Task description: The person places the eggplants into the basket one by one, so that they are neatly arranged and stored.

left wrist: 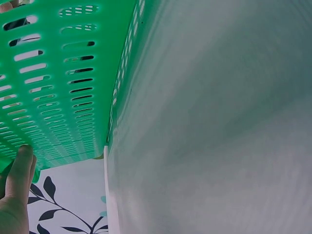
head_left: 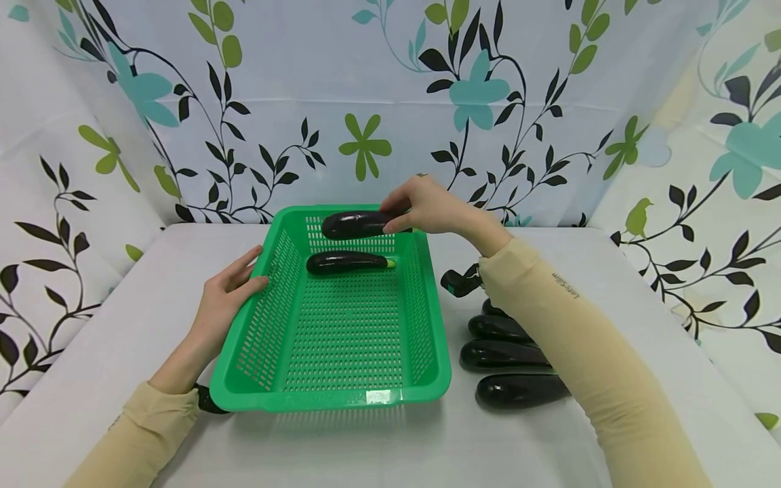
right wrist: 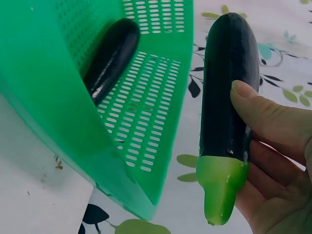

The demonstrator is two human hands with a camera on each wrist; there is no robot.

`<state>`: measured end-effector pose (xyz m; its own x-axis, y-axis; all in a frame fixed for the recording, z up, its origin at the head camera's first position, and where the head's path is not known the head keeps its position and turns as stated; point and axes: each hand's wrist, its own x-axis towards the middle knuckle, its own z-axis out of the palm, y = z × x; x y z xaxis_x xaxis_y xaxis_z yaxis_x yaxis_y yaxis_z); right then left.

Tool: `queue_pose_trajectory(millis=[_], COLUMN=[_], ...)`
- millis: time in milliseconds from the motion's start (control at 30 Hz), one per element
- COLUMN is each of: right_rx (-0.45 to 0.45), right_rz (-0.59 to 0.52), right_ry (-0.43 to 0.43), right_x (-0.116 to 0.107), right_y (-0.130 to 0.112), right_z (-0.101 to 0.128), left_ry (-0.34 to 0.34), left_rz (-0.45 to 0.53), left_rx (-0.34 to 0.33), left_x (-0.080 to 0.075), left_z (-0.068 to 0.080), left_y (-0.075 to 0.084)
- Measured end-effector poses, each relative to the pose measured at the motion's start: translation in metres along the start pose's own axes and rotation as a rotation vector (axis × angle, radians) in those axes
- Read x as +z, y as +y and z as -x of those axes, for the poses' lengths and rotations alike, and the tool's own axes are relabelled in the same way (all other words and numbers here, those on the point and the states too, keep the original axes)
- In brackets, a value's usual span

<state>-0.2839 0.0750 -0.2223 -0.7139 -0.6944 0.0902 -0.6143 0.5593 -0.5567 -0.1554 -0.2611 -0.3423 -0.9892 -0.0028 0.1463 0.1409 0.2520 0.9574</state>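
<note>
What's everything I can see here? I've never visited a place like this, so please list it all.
Table: one, white, beneath the other things
Patterned cloth: count unclear, white with green, teal and black plant prints, behind and beside the table
Basket: one, green, on the table
Eggplant inside: one, near-black with a green stem, toward the basket's far end
Eggplants outside: at least four, near-black, right of the basket, partly hidden
Held eggplant: one, near-black with a green stem, seen over the basket's far end
Wrist devices: two, black, one at each wrist
Sleeves: two, pale yellow, one per arm
Left fingers: one set, bare, at the basket's left rim
Right fingers: one set, bare, gripping the held eggplant
</note>
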Motion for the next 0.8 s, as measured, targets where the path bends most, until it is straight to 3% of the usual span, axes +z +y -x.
queue_pose_trajectory(millis=[300, 800], right_rx=[0.025, 0.058], right_rz=[-0.044, 0.005], right_ry=[-0.026, -0.038], right_x=[0.011, 0.052], right_y=[-0.014, -0.022], right_z=[-0.019, -0.044], left_ry=[0.003, 0.01], left_rz=[0.02, 0.012], left_rx=[0.011, 0.029], left_x=[0.001, 0.002], left_z=[0.002, 0.004], left_y=[-0.001, -0.005])
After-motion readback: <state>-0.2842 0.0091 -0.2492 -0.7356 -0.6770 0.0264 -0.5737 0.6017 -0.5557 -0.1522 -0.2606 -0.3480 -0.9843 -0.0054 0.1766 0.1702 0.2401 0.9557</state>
